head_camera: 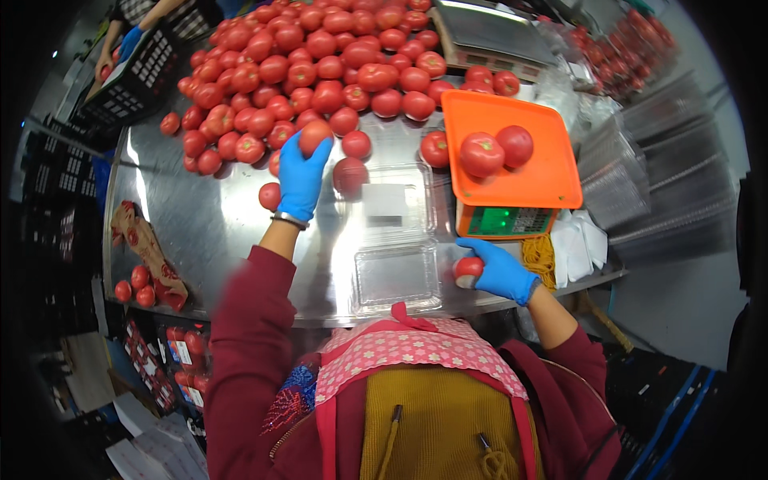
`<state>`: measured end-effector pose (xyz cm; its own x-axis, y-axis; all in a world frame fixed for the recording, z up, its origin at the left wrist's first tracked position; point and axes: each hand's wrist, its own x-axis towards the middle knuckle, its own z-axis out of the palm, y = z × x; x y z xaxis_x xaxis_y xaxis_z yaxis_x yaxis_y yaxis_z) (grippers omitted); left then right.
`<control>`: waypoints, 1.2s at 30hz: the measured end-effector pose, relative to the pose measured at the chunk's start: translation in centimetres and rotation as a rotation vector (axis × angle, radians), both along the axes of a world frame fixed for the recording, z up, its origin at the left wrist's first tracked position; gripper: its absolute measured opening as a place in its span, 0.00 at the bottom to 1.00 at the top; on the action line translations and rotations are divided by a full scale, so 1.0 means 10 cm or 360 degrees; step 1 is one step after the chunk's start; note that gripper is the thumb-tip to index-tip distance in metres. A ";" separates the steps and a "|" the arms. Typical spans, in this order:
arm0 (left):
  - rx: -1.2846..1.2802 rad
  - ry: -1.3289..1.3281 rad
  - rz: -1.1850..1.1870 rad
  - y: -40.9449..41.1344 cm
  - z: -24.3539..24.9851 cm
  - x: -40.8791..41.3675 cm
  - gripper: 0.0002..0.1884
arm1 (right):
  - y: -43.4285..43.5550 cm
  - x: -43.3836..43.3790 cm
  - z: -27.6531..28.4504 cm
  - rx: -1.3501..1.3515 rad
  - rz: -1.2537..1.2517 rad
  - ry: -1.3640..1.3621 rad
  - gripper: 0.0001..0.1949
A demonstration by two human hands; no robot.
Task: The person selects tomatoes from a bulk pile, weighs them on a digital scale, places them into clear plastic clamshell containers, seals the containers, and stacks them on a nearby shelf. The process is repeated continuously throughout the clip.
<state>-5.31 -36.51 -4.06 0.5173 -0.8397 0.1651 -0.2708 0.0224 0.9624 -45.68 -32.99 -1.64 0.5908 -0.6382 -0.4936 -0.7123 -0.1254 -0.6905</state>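
Note:
My left hand (305,174), in a blue glove, grips a tomato (315,137) at the near edge of a large tomato pile (324,66). My right hand (495,270), also gloved, holds another tomato (468,269) just below the digital scale (507,221). Two tomatoes (482,154) rest on the scale's orange tray (510,195). Between my hands an open clear plastic clamshell container (397,277) lies on the steel table (234,252), with a label (384,204) at its far half. One tomato (350,176) touches or overlaps its far left side; which is unclear.
A second scale (495,36) stands at the back. Stacked clear containers (612,165), rubber bands (538,258) and white cloth or paper (579,246) are at the right. A patterned cloth (153,258) lies left. Another person's gloved hand (129,43) is by a black crate (135,78).

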 end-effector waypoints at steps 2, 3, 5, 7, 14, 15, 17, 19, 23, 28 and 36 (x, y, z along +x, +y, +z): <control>0.0031 0.0211 -0.0349 -0.32 0.32 -0.45 0.27 | -0.03 0.07 -0.05 0.0168 -0.0025 -0.0129 0.40; 0.0069 0.0350 -0.0549 -0.49 0.41 -0.66 0.27 | -0.02 0.11 -0.08 0.0245 -0.0031 -0.0201 0.40; 0.0244 0.0489 -0.0607 -0.70 0.70 -1.23 0.27 | 0.01 0.15 -0.24 0.0122 -0.0087 -0.0126 0.38; 0.0280 0.0576 -0.0589 -0.96 0.72 -1.61 0.26 | 0.04 0.18 -0.37 -0.0091 -0.0139 -0.0091 0.37; 0.0423 -0.0896 -0.0805 -1.57 0.51 -2.04 0.32 | 0.35 0.13 -0.50 -0.0756 -0.0249 -0.0173 0.44; 0.0519 -0.1141 -0.0755 -1.53 0.60 -2.04 0.31 | 0.38 0.12 -0.48 -0.0806 -0.0241 -0.0185 0.45; 0.0295 -0.0978 -0.0569 -1.48 0.49 -1.93 0.32 | 0.43 0.09 -0.47 -0.0910 -0.0216 -0.0211 0.47; 0.0142 -0.0789 -0.0398 -1.27 0.49 -1.86 0.33 | 0.45 0.06 -0.52 -0.0945 -0.0248 -0.0205 0.50; -0.0065 -0.0211 -0.0537 -0.39 0.72 -1.73 0.29 | 0.46 0.03 -0.57 -0.0921 -0.0297 -0.0143 0.52; 0.0231 -0.0993 -0.0975 1.19 0.38 -1.65 0.43 | 0.45 0.06 -0.63 -0.0998 -0.0316 -0.0143 0.52; 0.0755 -0.1211 -0.0862 1.87 -0.22 -1.64 0.45 | 0.45 0.13 -0.60 -0.0974 -0.0230 -0.0092 0.49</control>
<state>-21.76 -17.83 -6.27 -0.0493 -0.9918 -0.1176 -0.8750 -0.0139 0.4839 -44.41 -28.53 -7.62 0.4925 -0.8702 0.0163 -0.7154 -0.4154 -0.5618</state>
